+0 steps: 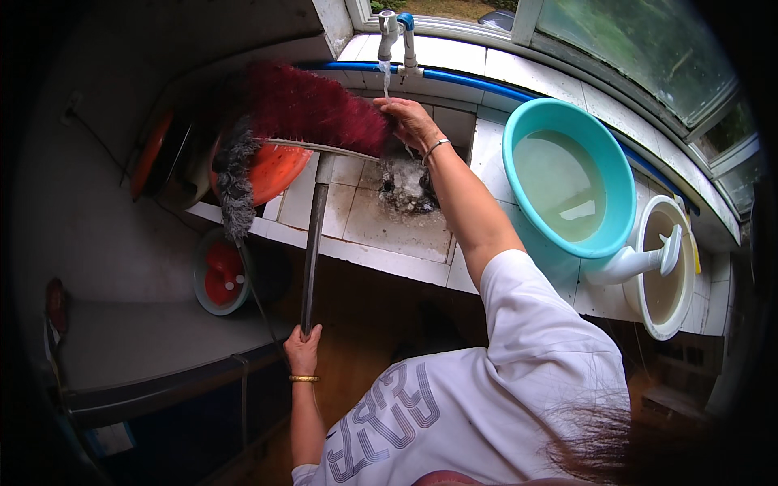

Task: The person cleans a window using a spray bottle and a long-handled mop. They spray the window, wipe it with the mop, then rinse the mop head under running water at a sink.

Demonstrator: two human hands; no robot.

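Note:
My left hand (303, 349) is closed around the lower part of a long dark broom handle (312, 249). The handle rises to a wide broom head with dark red bristles (319, 109), which lies across the left side of a tiled sink (395, 225). My right hand (413, 124) is at the right end of the bristles, under the water from a tap (388, 36). Its fingertips meet the stream; whether they grip bristles, I cannot tell. Water splashes on the sink floor below. A grey fluffy duster (236, 182) hangs just left of the broom head.
Right of the sink stand a turquoise basin (629, 182) with cloudy water, a white spray bottle (632, 265) and a cream bucket (687, 297) with murky water. An orange basin (279, 173) lies behind the duster. Below left is a tub (199, 273) with red items. Windows line the back.

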